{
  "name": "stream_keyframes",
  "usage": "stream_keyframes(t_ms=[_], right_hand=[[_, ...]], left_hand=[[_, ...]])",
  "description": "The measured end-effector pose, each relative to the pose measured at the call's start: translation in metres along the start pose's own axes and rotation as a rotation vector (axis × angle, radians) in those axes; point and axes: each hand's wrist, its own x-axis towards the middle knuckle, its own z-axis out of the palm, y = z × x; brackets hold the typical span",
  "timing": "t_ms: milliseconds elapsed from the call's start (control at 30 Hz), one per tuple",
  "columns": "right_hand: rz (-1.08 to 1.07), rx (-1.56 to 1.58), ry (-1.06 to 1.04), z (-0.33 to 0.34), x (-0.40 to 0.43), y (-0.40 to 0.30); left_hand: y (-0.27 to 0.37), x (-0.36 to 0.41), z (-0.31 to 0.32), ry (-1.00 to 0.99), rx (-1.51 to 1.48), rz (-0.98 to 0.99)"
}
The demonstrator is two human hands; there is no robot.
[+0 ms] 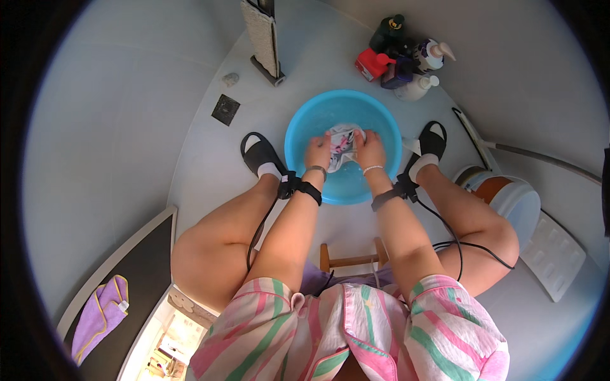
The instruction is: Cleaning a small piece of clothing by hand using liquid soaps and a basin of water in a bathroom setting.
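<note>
A round blue plastic basin [343,190] stands on the floor between my feet, with water in it. My left hand [318,151] grips the left side of a white cloth with a pink and dark print [340,143], low inside the basin. The cloth's right side is pinched between the thumb and fingers of my right hand [370,148]. Bunched and wet-looking, the fabric spans the gap between both hands. Some fingertips are hidden by the cloth or the hands themselves.
Several bottles, among them a red one [371,64], cluster beyond the basin at right. A flat mop head [263,38] leans at back left, near a floor drain [225,110]. A bucket [519,205] stands right of my leg. Black cables hang from both forearms.
</note>
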Motion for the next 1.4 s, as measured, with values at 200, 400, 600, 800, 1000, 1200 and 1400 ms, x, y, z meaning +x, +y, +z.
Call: stream_keyframes(t_ms=[200,400,600,800,1000,1200,1400], right_hand=[[0.005,-0.501,-0.33,0.003,-0.013,-0.007],[-0.325,-0.76,-0.612,0.032,-0.001,0.016],[0.069,0.404,-0.369,0.049,0.026,0.048],[0.412,1.047,-1.171,-0.03,0.004,-0.041],[0.477,0.872,-0.861,-0.067,-0.004,-0.042],[0.283,0.574,-0.466,-0.021,-0.008,-0.055],[0.222,0.034,-0.252,-0.011,0.018,-0.015]], left_hand=[[-0.02,0.006,-0.011,0.131,0.1,0.284],[-0.026,0.011,-0.004,-0.054,0.651,0.117],[0.025,-0.014,0.021,-0.27,-0.284,-0.419],[-0.028,0.025,0.001,-0.372,-1.219,-0.457],[-0.002,0.003,0.038,-0.214,-1.0,-0.153],[-0.018,0.005,0.031,-0.305,-0.777,0.128],[0.016,-0.026,0.021,-0.289,-0.791,-0.169]])
